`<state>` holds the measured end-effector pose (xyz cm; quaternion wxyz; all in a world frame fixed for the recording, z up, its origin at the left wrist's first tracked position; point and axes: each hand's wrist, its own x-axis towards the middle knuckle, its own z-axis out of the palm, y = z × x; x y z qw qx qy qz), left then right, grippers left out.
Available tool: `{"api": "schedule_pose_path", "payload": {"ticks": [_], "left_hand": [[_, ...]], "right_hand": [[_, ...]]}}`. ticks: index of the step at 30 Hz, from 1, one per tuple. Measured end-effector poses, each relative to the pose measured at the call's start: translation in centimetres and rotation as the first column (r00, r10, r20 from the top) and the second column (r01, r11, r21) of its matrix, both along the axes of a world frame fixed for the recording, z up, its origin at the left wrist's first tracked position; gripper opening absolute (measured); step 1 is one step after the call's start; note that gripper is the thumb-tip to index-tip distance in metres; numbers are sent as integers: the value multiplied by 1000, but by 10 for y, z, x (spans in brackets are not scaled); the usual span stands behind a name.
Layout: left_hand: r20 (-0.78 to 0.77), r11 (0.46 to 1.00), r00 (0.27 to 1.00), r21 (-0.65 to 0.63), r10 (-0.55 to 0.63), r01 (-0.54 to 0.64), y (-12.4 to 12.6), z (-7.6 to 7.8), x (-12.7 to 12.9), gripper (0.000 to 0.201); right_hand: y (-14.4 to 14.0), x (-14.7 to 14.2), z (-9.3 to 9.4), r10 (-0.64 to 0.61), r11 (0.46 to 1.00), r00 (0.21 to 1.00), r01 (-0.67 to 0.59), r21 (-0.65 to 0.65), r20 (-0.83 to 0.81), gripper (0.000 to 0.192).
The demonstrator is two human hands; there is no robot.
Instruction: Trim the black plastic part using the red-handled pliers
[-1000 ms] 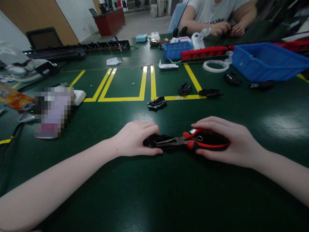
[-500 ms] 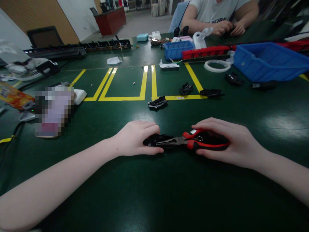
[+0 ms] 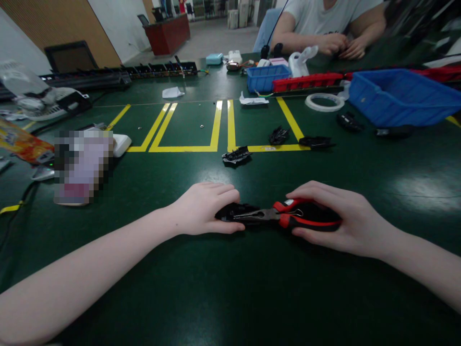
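Observation:
My left hand (image 3: 211, 209) is closed on a black plastic part (image 3: 225, 212), thumb on the near side and fingers over the far side. In my right hand (image 3: 345, 218) are long-nose pliers (image 3: 283, 215) with red and black handles. Their jaws point left and lie over the black part, slightly parted; whether they pinch anything I cannot tell. Beyond my hands lie loose black plastic pieces: one piece (image 3: 236, 155) straight ahead, a second piece (image 3: 279, 136) behind it, and a longer piece (image 3: 317, 142) to the right.
Yellow tape lines (image 3: 183, 149) mark the green table (image 3: 201, 288). At the far right are a large blue bin (image 3: 403, 98), a tape roll (image 3: 324, 102) and more black pieces. A smaller blue bin (image 3: 266, 79) and red strip stand further back. A person sits opposite. Left lie a phone and fan.
The whole view has shifted slightly downward in the frame. Both hands keep their grips, and the pliers stay over the black part with almost no movement.

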<state>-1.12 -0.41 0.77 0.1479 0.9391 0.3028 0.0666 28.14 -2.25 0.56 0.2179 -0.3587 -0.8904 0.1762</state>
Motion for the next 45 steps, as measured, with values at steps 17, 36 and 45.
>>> {"api": "schedule_pose_path", "payload": {"ticks": [17, 36, 45], "left_hand": [[-9, 1000, 1000, 26, -14, 15, 0, 0, 1, 43], [22, 1000, 1000, -1, 8, -8, -1, -1, 1, 40], [25, 1000, 1000, -8, 12, -12, -1, -1, 1, 41]], "right_hand": [[-1, 2, -1, 7, 1000, 998, -6, -14, 55, 43], [-3, 2, -6, -50, 990, 995, 61, 127, -85, 49], [-4, 2, -5, -76, 990, 991, 88, 112, -107, 46]]}}
